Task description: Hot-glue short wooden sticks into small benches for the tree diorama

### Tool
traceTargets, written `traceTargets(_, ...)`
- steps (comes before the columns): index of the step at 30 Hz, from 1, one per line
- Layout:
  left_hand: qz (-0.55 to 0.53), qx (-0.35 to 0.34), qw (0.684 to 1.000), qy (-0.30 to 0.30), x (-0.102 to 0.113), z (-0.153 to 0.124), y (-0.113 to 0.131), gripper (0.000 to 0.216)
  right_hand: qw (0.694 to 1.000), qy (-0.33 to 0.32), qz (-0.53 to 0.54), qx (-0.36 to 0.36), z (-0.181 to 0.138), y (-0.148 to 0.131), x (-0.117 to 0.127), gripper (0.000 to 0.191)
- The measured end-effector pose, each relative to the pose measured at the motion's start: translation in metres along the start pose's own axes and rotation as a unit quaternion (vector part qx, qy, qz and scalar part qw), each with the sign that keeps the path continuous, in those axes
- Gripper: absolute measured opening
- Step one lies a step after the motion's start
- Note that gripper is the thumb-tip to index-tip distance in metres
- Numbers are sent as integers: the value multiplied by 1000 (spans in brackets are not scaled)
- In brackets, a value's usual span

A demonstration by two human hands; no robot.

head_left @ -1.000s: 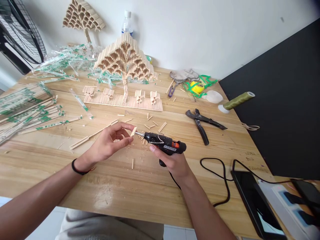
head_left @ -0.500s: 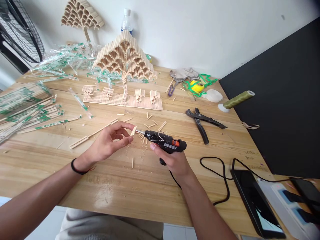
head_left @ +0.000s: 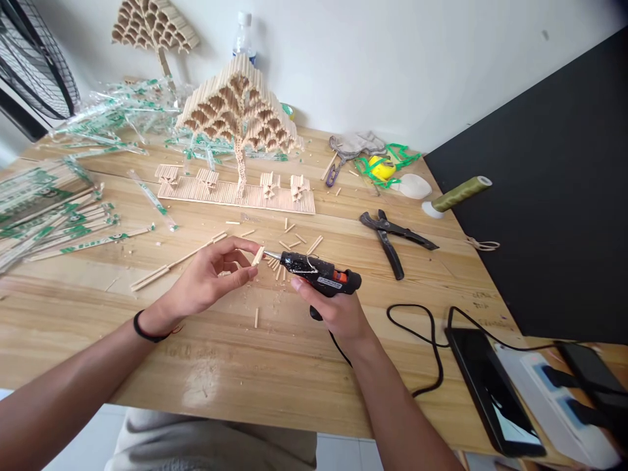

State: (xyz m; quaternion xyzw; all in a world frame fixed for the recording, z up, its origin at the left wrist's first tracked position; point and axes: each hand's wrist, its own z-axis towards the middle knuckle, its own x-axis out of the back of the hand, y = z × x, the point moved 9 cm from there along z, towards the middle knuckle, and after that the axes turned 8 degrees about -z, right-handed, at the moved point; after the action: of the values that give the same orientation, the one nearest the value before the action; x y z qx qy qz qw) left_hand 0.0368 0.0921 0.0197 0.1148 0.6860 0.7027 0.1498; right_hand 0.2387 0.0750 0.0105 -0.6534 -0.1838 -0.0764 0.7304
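So a small, pale, blocky wooden-stick piece (head_left: 258, 256) is being pinched by the fingers of the left hand (head_left: 207, 280), and a black plastic glue gun with an orange switch (head_left: 318, 269) is being gripped by those of the right hand (head_left: 341, 315). The silvery metal nozzle (head_left: 271, 254) is being aimed at the piece, just past the left fingertips; contact isn't being shown clearly. Gluing is probably being done, so best if the nozzle's being steadied and fingertips are being angled off likely hot metal.

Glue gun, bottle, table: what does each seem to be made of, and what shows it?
Glue gun: probably black plastic, glossy highlights on its body; nozzle silvery, likely metal. Bottle: see-through and smooth, likely plastic. Table: wood or veneer, grain visible, slightly shiny.
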Motion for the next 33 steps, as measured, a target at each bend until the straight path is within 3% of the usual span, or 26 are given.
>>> traceTargets(21, 8, 9, 1000, -9, -1, -1, -1, 35, 1000, 14, -6, -15, 0, 5, 2, 22)
traceTargets(28, 4, -2, 1000, 4, 3, -2, -1, 33, 993, 102, -29, -50, 3, 20, 18, 25)
traceTargets(33, -1, -9, 1000, 20, 5, -3, 2, 31, 991, 105, -64, -54, 7, 22, 14, 28)
